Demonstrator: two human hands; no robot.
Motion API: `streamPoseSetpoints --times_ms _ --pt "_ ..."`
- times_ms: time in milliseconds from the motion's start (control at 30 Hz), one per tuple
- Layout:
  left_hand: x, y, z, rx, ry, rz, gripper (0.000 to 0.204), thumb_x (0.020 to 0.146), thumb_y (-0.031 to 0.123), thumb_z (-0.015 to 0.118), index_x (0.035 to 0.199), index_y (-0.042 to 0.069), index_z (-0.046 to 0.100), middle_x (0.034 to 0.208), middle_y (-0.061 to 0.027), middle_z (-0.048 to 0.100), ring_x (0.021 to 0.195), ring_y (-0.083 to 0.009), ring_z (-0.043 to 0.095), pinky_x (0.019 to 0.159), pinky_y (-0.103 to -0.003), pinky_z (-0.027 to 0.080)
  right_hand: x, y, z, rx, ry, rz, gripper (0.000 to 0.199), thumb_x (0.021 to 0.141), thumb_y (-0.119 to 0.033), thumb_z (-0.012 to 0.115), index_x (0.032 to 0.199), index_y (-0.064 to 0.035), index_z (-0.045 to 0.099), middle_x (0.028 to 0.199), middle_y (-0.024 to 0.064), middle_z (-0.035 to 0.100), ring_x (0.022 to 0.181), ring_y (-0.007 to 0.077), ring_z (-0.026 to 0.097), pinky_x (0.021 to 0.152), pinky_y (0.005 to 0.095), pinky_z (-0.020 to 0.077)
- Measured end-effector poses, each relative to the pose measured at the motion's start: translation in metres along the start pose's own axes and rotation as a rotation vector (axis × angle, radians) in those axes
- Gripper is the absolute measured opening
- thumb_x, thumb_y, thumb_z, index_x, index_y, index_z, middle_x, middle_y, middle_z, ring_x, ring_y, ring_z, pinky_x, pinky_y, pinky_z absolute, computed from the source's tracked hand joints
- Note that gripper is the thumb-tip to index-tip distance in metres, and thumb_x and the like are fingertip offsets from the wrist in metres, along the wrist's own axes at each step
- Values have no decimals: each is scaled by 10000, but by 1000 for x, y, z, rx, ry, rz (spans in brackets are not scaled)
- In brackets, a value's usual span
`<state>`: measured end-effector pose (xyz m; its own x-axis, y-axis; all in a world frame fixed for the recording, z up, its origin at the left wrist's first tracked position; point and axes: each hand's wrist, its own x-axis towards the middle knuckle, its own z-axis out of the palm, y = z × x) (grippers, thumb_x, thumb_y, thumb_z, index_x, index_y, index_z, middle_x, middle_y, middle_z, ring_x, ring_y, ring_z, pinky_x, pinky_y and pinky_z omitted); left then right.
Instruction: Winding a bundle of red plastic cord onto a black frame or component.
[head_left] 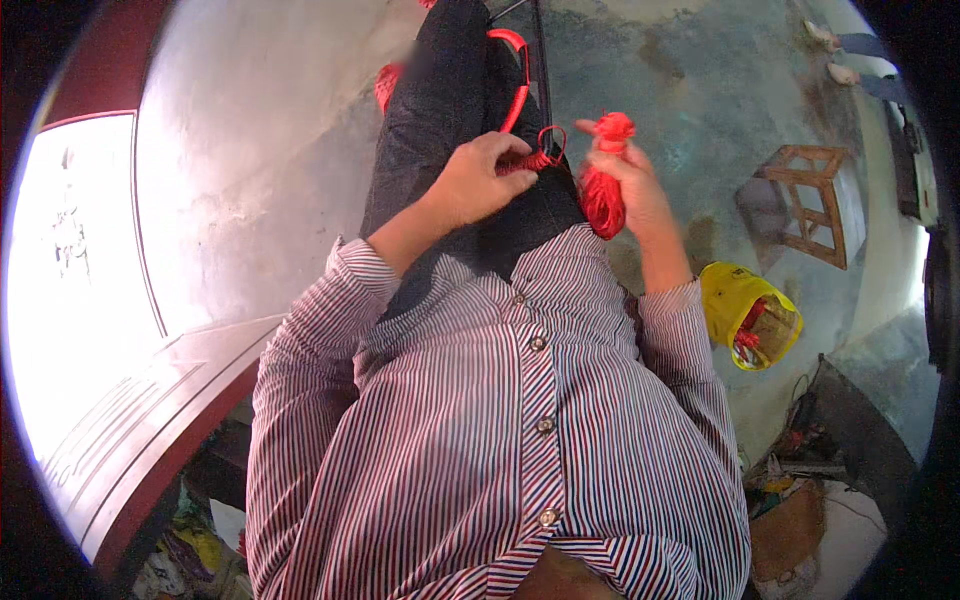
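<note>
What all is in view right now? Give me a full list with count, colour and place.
Cord bundle: one, red, gripped in the right hand.
Cord loops: a few, red, lying on the dark cloth under the left hand.
Cloth: one, black, over the lap, top centre.
Stool: one, brown wood, on the floor at right.
Bag: one, yellow, open, on the floor at right, with red bits inside.
Door: one, dark red, lower left.
Floor: grey-green concrete, stained.
Clutter: mixed, lower right; too small to tell apart.
Shirt: one, striped red, white and blue, worn.
Left hand: on the loops.
Right hand: around the bundle.
</note>
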<state>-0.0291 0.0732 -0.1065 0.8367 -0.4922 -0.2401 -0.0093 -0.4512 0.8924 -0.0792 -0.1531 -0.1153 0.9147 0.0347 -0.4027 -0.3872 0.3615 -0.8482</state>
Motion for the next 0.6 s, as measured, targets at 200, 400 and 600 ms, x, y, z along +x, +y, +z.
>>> streamPoseSetpoints --times_ms 200,400,600 --pt "7 -5 15 98 45 180 308 758 168 736 991 -6 636 907 -149 655 845 -263 652 769 -334 508 -10 -5 10 -382 109 -36 163 826 -176 673 917 -76 583 842 -15 590 703 90 549 684 259 446" --pt "5 -8 22 94 120 195 259 739 155 742 908 -16 646 847 -168 656 780 -298 643 722 -358 505 -43 -19 10 -250 35 -111 211 799 -124 690 964 -54 579 877 -1 601 737 115 570 711 276 464" --pt "4 -8 24 48 138 200 243 735 142 735 902 -13 650 875 -175 662 835 -308 651 753 -369 511 -19 9 25 -443 138 64 225 813 -153 685 979 -41 584 851 0 613 796 112 576 744 279 465"
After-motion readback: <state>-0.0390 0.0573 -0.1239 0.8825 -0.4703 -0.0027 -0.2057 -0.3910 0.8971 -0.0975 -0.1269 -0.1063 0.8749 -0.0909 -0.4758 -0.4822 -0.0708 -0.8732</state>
